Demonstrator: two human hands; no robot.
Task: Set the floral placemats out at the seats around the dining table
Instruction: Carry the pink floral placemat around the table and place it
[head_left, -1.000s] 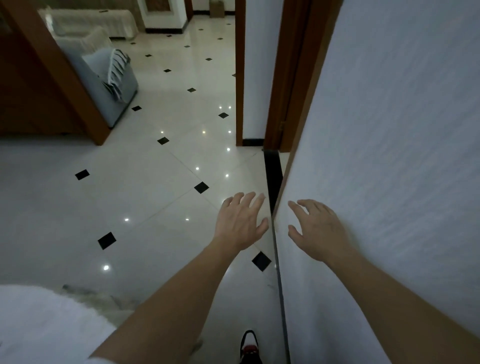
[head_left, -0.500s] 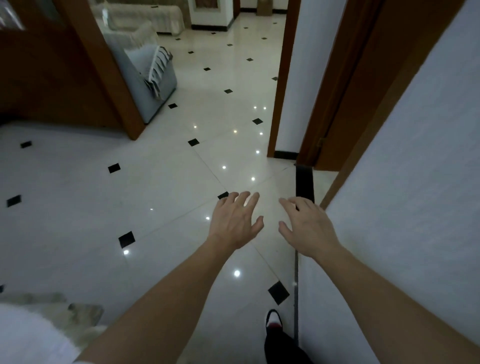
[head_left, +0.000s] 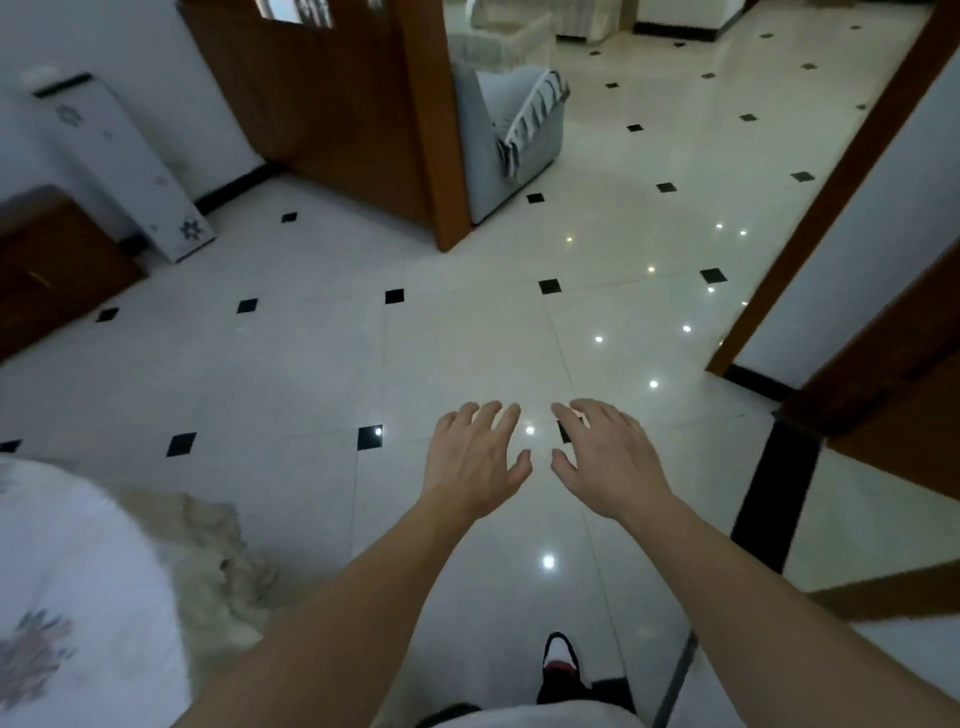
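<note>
My left hand (head_left: 475, 460) and right hand (head_left: 610, 457) hover spread, empty, just apart over the floor (head_left: 260, 374). A floral cloth (head_left: 78, 571) sits lower left; I cannot tell if it's a placemat.

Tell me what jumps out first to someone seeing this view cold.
Two bare hands, the left hand and right hand, reach forward open and empty at the centre, over a glossy pale floor dotted with small black diamonds. Up top, a grey armchair with a striped throw sits beside a wooden partition. A white flower-printed cloth fills the lower left corner.
</note>
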